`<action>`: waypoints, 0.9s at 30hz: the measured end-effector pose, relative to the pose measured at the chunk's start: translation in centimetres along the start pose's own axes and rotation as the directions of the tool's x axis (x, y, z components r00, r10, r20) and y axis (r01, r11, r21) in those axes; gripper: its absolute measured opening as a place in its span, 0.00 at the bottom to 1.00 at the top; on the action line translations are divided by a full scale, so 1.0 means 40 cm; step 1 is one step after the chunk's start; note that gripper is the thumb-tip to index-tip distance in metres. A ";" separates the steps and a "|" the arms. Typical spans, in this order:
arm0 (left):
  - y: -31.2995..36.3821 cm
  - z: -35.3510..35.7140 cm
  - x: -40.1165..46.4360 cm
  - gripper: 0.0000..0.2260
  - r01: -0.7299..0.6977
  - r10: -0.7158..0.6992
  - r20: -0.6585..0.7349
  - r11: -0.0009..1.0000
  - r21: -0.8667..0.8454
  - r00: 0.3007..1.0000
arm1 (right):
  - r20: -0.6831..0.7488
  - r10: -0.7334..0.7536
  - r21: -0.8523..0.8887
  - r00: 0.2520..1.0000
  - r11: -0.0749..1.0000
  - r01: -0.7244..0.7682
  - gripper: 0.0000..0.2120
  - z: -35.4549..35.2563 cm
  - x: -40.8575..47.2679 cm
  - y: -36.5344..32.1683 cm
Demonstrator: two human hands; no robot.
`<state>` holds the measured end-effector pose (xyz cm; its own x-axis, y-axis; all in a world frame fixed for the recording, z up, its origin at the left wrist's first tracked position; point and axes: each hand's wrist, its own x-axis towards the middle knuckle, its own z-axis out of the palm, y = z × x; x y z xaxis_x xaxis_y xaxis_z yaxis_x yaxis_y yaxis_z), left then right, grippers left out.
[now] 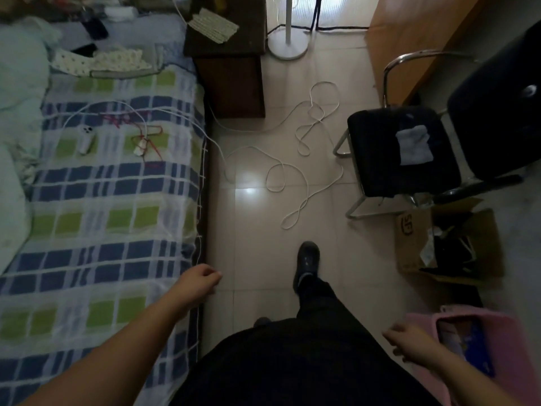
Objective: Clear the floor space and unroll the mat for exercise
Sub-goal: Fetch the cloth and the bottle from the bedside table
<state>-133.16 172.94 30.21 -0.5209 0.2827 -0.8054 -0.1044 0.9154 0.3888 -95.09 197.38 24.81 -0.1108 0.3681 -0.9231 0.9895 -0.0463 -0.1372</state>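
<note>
The person stands on a pale tiled floor [248, 259] between a bed [102, 200] on the left and a black chair [404, 150] on the right. The left hand [199, 281] hangs over the bed's edge with its fingers loosely curled and nothing in it. The right hand [409, 341] hangs low on the right, fingers relaxed and also holding nothing, just beside a pink bag [480, 347].

A long white cable [304, 177] lies in loose loops across the floor and runs up onto the bed's blue and green checked cover. One foot in a dark shoe [306, 263] is planted on the tiles, near the closest loop but apart from it.

On the bed lie a small white device [85, 139] and tangled red cords [143, 136]. A dark wooden bedside cabinet [231, 68] stands at the head of the bed with a white keyboard [212, 24] on top, and a white fan base [288, 45] rests on the floor beside it. An open cardboard box [448, 244] sits in front of the chair. Whether any exercise mat is in view cannot be told.
</note>
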 end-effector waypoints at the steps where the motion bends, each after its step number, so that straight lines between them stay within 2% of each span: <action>1: 0.042 0.006 0.023 0.10 0.013 -0.013 -0.001 1.000 -0.002 1.000 | -0.001 -0.003 0.004 1.000 1.000 0.003 0.10 -0.037 0.025 -0.030; 4: 0.154 0.011 0.067 0.11 0.087 -0.087 0.000 0.996 -0.008 0.996 | 0.018 -0.029 -0.035 0.999 0.999 0.030 0.10 -0.165 0.092 -0.137; 7: 0.240 -0.005 0.103 0.12 0.090 -0.090 -0.012 0.992 0.084 0.996 | 0.030 -0.081 -0.086 0.996 0.993 0.083 0.11 -0.301 0.137 -0.266; 10: 0.306 -0.039 0.143 0.10 0.063 -0.060 -0.055 0.996 0.060 0.997 | -0.030 -0.134 -0.103 0.991 0.986 0.130 0.11 -0.431 0.181 -0.413; 15: 0.336 -0.107 0.219 0.11 0.134 -0.133 -0.037 0.990 0.032 0.990 | -0.098 -0.236 -0.129 0.967 0.966 0.223 0.09 -0.580 0.246 -0.709; 20: 0.318 -0.181 0.321 0.06 0.206 -0.207 0.017 0.978 0.016 0.978 | -0.082 -0.327 -0.138 0.942 0.939 0.314 0.11 -0.616 0.297 -1.030; 23: 0.319 -0.249 0.411 0.04 0.207 -0.213 0.073 0.974 0.087 0.974 | -0.001 -0.355 -0.253 0.935 0.905 0.343 0.12 -0.611 0.320 -1.190; 27: 0.383 -0.409 0.541 0.07 0.207 -0.222 0.129 0.971 0.121 0.966 | 0.086 -0.346 -0.368 0.934 0.860 0.353 0.11 -0.619 0.347 -1.346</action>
<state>-159.88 188.39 26.03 -0.3713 0.1067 -0.9223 -0.1068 0.9819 0.1566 -147.59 227.98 28.27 -0.4539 0.2798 -0.8460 0.8464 0.4322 -0.3112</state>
